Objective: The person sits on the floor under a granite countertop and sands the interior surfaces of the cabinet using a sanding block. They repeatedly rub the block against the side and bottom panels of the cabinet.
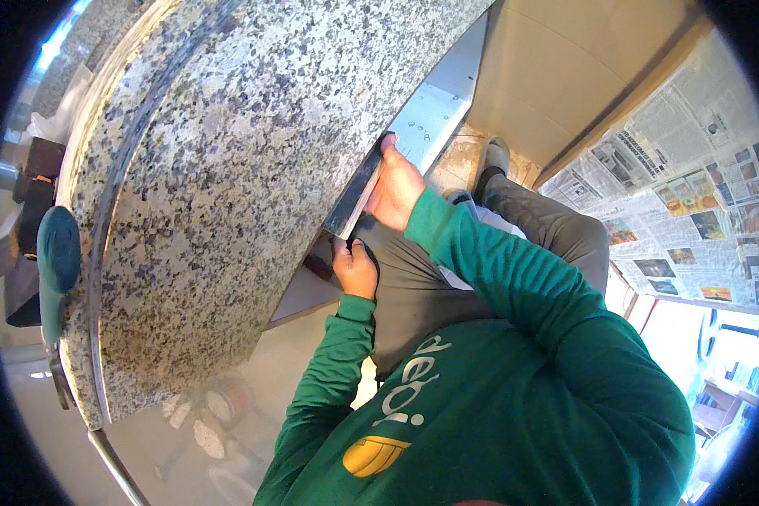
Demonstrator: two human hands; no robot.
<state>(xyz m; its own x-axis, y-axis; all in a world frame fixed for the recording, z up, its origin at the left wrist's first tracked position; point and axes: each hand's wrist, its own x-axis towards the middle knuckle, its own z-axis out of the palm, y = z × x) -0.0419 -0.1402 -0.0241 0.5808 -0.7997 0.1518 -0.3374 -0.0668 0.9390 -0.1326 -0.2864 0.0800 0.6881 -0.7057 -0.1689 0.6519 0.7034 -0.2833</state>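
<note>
A speckled granite countertop [219,160] fills the left and upper middle in front of me. At its near edge, partly under it, is a dark flat strip with a pale edge [356,199]. My right hand [396,190] is closed around the strip's side, thumb on top. Lower down, my left hand [357,268] grips the strip's near end, with its thumb toward the corner. The fingers under the strip are hidden. Beyond my right hand, a pale blue-white open box or drawer [434,114] shows below the counter edge.
A teal-handled tool [57,253] lies along the counter's left rim. Newspaper sheets [675,202] cover a panel at right, beside a tan panel [573,67]. A round object like a tape roll [229,401] sits on the dusty floor. My legs [548,219] are close to the counter.
</note>
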